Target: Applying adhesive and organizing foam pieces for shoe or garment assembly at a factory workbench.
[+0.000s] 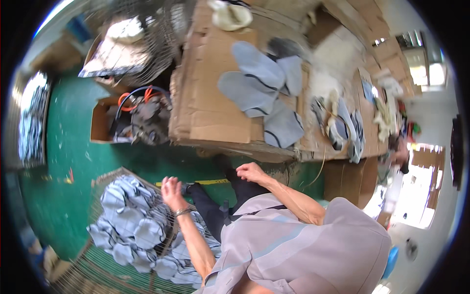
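My left hand [173, 194], with a band at its wrist, is raised beside a wire basket [93, 208]. Its fingers are bent but apart, and I see nothing in them. A heap of light blue-grey, dark-edged cloth pieces [129, 215] lies in the basket, nearest to that hand. My right hand [251, 173] hovers just off the near edge of a cardboard-covered table [210, 117], fingers curled together with nothing visible in them. On the table lie several rounded blue-grey pieces [249, 93] with dark edges, some overlapping. Neither hand touches them.
Left of the table, an open cardboard box [100, 120] holds a metal machine part [149, 120] and an orange hose. More blue-grey pieces [357, 132] and off-white gloves [382, 120] lie farther right. A brown carton [350, 181] stands below the table's right part. The floor [68, 132] is green.
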`<act>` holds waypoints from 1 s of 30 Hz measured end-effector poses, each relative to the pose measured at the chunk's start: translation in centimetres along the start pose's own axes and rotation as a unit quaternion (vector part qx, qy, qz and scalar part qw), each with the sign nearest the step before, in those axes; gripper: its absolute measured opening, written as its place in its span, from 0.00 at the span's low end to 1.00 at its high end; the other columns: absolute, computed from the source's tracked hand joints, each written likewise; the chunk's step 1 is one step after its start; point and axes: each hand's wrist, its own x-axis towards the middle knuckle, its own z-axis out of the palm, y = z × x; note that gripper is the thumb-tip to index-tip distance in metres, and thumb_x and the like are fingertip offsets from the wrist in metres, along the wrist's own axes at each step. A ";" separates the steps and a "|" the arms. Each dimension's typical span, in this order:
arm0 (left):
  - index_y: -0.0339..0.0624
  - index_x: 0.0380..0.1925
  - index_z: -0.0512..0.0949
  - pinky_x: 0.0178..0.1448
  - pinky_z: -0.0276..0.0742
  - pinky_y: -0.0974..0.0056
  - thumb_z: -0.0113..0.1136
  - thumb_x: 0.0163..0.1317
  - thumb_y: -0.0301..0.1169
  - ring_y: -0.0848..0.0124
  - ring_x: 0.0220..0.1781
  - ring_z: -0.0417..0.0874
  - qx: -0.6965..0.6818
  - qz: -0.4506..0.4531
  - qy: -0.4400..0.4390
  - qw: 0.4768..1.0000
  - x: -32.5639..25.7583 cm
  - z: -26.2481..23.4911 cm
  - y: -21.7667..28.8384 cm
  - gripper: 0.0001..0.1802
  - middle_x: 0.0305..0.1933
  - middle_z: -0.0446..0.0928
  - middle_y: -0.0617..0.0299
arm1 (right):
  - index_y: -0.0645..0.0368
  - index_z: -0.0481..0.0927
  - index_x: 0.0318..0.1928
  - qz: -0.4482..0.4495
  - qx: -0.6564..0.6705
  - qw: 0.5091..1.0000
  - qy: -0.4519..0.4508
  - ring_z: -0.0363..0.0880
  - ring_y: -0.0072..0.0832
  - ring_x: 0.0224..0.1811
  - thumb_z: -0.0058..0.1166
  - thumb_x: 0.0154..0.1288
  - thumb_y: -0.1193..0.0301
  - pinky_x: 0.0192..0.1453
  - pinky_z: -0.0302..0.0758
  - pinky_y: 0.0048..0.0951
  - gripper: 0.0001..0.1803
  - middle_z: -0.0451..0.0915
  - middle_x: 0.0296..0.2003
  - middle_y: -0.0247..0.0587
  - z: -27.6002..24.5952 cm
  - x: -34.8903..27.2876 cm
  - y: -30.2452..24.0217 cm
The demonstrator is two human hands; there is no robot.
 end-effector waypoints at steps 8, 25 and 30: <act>0.36 0.57 0.76 0.55 0.85 0.54 0.65 0.70 0.42 0.61 0.53 0.85 0.153 -0.274 -0.267 0.911 -8.8 30.8 -12.1 0.24 0.49 0.81 0.55 | 0.60 0.87 0.34 -0.065 0.243 0.878 0.406 0.78 0.17 0.25 0.60 0.66 0.66 0.27 0.70 0.23 0.11 0.83 0.25 0.32 -21.1 -2.8 7.3; 0.45 0.52 0.78 0.50 0.77 0.52 0.72 0.62 0.39 0.66 0.50 0.80 0.166 -0.254 0.010 0.953 -8.2 45.0 -21.1 0.22 0.50 0.79 0.61 | 0.55 0.80 0.38 -0.061 0.588 0.750 0.297 0.79 0.26 0.24 0.70 0.58 0.70 0.20 0.70 0.30 0.11 0.80 0.28 0.34 -41.6 14.0 -5.3; 0.51 0.47 0.78 0.52 0.76 0.57 0.72 0.61 0.32 0.72 0.43 0.81 0.082 -0.133 -0.037 0.987 -8.0 47.3 -13.3 0.16 0.40 0.80 0.70 | 0.60 0.82 0.39 -0.259 0.442 0.793 0.331 0.78 0.24 0.26 0.69 0.56 0.74 0.26 0.71 0.27 0.11 0.82 0.28 0.34 -40.3 7.6 -13.8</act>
